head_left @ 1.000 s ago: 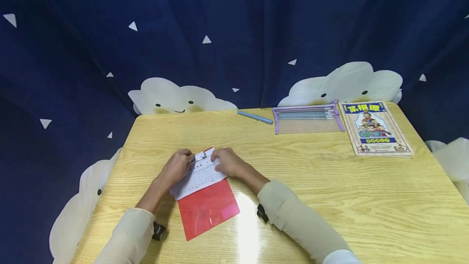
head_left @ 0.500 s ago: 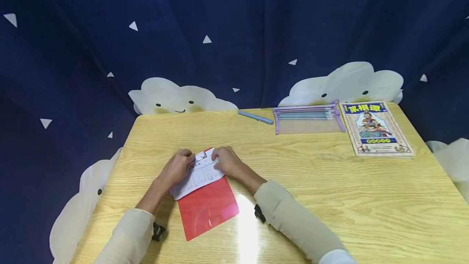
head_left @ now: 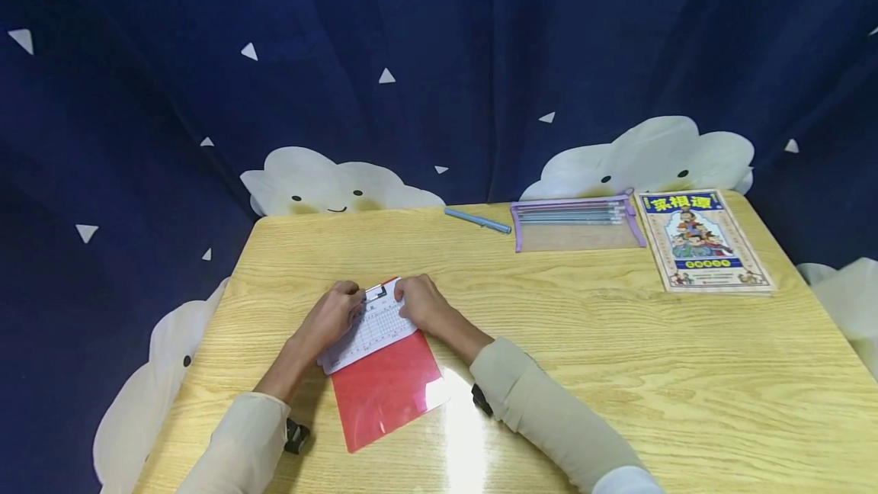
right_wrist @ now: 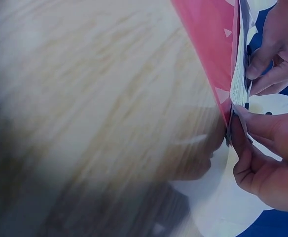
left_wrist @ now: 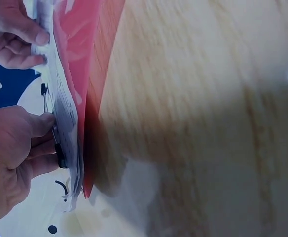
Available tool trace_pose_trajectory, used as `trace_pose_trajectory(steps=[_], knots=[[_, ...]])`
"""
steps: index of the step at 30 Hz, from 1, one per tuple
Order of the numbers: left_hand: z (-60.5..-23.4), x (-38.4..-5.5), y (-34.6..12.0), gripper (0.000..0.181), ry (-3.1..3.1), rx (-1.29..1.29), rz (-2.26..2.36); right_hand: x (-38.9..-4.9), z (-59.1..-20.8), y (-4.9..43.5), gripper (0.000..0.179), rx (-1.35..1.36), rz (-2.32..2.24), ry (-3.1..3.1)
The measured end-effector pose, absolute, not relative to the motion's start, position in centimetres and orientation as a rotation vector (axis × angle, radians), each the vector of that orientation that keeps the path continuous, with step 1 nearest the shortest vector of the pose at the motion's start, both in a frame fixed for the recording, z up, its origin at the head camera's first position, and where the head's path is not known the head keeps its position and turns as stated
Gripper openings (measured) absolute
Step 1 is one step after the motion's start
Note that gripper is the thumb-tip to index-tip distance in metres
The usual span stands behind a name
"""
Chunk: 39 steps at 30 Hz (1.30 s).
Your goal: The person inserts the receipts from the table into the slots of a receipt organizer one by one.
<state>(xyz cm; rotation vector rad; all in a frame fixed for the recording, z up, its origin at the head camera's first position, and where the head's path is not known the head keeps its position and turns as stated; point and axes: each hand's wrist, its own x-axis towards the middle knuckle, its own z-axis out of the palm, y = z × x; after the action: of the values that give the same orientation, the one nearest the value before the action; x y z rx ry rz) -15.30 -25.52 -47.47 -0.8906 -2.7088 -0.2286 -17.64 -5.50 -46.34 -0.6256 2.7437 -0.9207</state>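
Observation:
A sheaf of white printed paper (head_left: 377, 330) with a ruled grid lies over the upper part of a red, glossy, see-through clipboard (head_left: 387, 387). At its top edge sits a metal clip (head_left: 375, 293) with black ends. My left hand (head_left: 336, 312) is at this clip, and in the left wrist view its thumb (left_wrist: 46, 120) presses on the wire. To the right, my right hand (head_left: 424, 303) pinches the paper's upper corner between thumb and fingers, seen closer in the right wrist view (right_wrist: 270, 153). The palms hide part of the sheets.
Along the wooden table's (head_left: 549, 326) back edge lie a blue pen (head_left: 478, 219), a mesh pencil case (head_left: 579, 222) with purple trim and several pencils inside, and a comic-covered book (head_left: 703, 241). A dark blue curtain (head_left: 439, 59) with white clouds hangs behind.
My right hand and forearm have shifted slightly left, with the paper's corner still pinched. The left hand stays at the clip.

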Motion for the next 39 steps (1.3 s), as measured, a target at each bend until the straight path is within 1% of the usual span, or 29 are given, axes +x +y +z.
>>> trace_pose_trajectory(steps=[12, 18, 19, 23, 25, 26, 31, 39], knots=[[-47.5, -15.4, -25.6, 0.019, -2.714, -0.904, -0.221, -17.8, -46.0, -5.9, 0.016, -0.588, -0.859, 2.754], [-47.6, -15.4, -25.6, 0.016, -2.706, -0.915, -0.209, -18.3, -46.1, -5.9, 0.014, -0.579, -0.854, 2.729], [-47.6, -15.4, -25.6, 0.015, -2.705, -0.913, -0.208, -18.6, -47.0, -6.0, 0.016, -0.604, -0.869, 2.746], [-47.6, -15.4, -25.6, 0.014, -2.701, -0.903, -0.220, -18.8, -47.0, -6.3, 0.016, -0.587, -0.859, 2.748], [-47.6, -15.4, -25.6, 0.012, -2.699, -0.898, -0.227, -18.8, -46.9, -6.4, 0.015, -0.572, -0.863, 2.747], [-47.6, -15.4, -25.6, 0.012, -2.698, -0.896, -0.231, -18.5, -46.1, -6.4, 0.013, -0.541, -0.850, 2.730], [-47.5, -15.3, -25.5, 0.009, -2.693, -0.891, -0.236, -18.2, -46.0, -6.7, 0.010, -0.546, -0.847, 2.770], [-47.5, -15.3, -25.4, 0.010, -2.699, -0.886, -0.194, -18.4, -46.0, -6.8, 0.009, -0.583, -0.861, 2.800]])
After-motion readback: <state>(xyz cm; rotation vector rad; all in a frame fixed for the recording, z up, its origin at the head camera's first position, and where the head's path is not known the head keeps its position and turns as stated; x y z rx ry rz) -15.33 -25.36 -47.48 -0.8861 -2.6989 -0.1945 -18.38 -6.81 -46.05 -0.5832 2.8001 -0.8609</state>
